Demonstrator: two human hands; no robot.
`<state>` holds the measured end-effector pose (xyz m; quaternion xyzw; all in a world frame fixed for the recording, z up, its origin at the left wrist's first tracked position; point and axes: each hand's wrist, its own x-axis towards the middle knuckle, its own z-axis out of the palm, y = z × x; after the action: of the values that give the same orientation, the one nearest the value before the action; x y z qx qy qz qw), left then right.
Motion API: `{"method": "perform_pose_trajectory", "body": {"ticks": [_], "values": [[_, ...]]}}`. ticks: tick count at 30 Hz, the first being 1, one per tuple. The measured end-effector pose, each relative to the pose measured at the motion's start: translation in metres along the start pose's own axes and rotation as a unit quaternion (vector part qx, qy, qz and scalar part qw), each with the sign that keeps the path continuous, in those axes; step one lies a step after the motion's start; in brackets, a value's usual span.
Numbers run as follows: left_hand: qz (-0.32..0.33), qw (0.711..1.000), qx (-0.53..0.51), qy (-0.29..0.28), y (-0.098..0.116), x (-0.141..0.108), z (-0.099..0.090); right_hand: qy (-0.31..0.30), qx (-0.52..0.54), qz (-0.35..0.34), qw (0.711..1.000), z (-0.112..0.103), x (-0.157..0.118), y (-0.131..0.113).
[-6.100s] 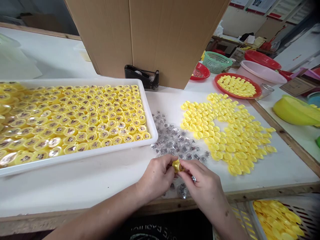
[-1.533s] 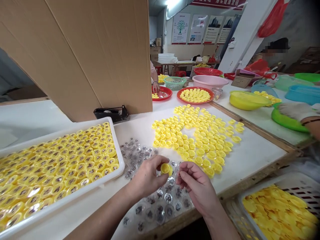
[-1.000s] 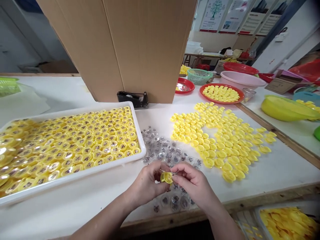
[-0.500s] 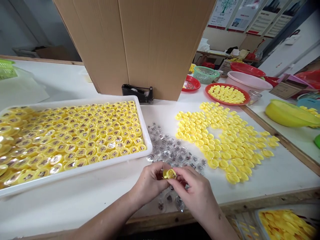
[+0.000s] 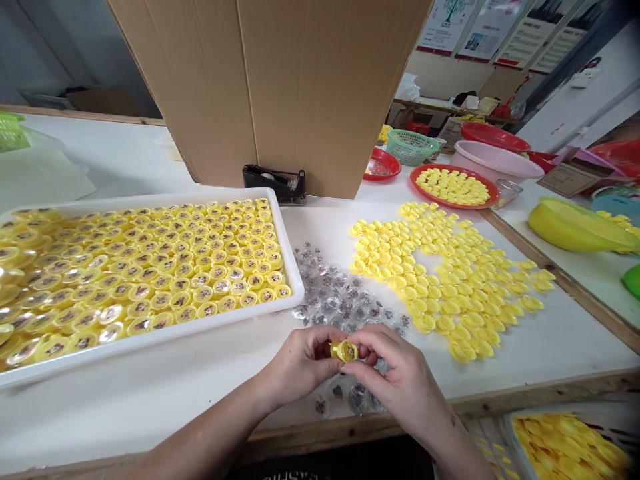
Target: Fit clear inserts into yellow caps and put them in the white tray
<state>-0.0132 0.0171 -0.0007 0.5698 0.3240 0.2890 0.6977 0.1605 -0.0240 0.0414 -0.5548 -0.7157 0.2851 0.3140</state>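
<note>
Between my two hands is a small round yellow plastic cup (image 5: 344, 351) with a printed picture showing in its face. My left hand (image 5: 303, 363) is closed on its left side, thumb and fingers pinching it. On the other side the fingertips of my right hand (image 5: 393, 367) grip its rim. Under and behind the hands lie many clear discs with printed pictures (image 5: 337, 297), loosely heaped on the white table. To the right spread many yellow plastic caps (image 5: 463, 293). At the left a white tray (image 5: 295, 283) holds rows of yellow cups with pictures in them.
A tall cardboard box (image 5: 295, 87) stands behind, with a black tape dispenser (image 5: 275, 185) at its foot. A red plate (image 5: 493, 200) of yellow pieces, a green basket (image 5: 410, 148) and a pink basin (image 5: 500, 159) stand at the back right. Wooden strips edge the table.
The yellow cup has shifted slightly to the right and turned a little between my fingers. My right hand has moved slightly right; the other things stay put.
</note>
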Motion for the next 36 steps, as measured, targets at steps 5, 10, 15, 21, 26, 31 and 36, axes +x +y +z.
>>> {"method": "perform_pose_trajectory", "body": {"ticks": [5, 10, 15, 21, 26, 31, 36], "values": [[-0.004, 0.999, 0.025, 0.038, -0.006, 0.000, 0.003, -0.012, -0.004, 0.040, 0.999, 0.003, -0.001, 0.001], [-0.024, 0.999, -0.031, 0.026, -0.001, 0.000, -0.001, -0.029, 0.009, -0.037, 0.999, -0.002, 0.003, 0.001], [-0.026, 0.999, 0.004, 0.026, 0.004, 0.000, -0.003, -0.042, -0.009, -0.075, 0.996, -0.004, 0.003, 0.001], [-0.022, 0.992, 0.115, 0.048, 0.011, -0.004, -0.001, -0.041, -0.041, -0.057, 0.997, -0.001, 0.004, -0.002], [-0.024, 0.998, 0.051, 0.035, 0.015, -0.005, 0.000, -0.044, -0.084, -0.087, 0.992, -0.003, 0.006, -0.007], [-0.032, 0.997, -0.062, 0.017, 0.010, -0.004, 0.000, -0.040, -0.111, -0.090, 0.989, -0.002, 0.004, -0.008], [-0.040, 0.997, 0.006, 0.066, 0.000, -0.002, -0.001, -0.009, -0.106, -0.098, 0.989, 0.011, 0.005, -0.005]]}}
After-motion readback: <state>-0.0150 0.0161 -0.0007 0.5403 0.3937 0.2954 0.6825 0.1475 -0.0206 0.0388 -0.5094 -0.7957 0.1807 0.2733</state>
